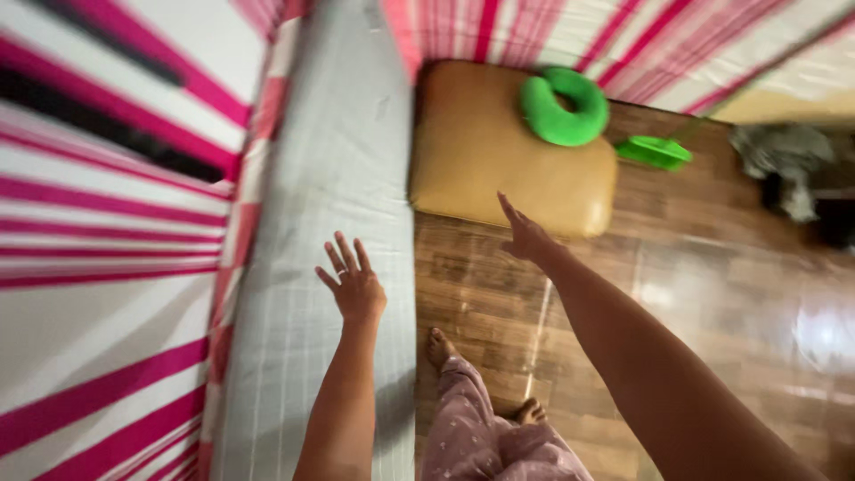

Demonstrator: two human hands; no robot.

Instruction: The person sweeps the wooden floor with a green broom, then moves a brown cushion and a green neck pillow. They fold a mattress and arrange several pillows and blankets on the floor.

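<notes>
Over the grey mattress edge [329,178], the left hand [354,283] hovers, fingers spread, holding nothing. Beyond it, the right hand [525,236], also empty, points toward the tan cushion [499,151] lying just ahead on the wooden floor [712,285]; it is nearer.

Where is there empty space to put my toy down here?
The wooden floor right of the right hand is bare. The tan cushion is free in front of the green ring pillow. The grey mattress side beyond the left hand is bare too.
</notes>
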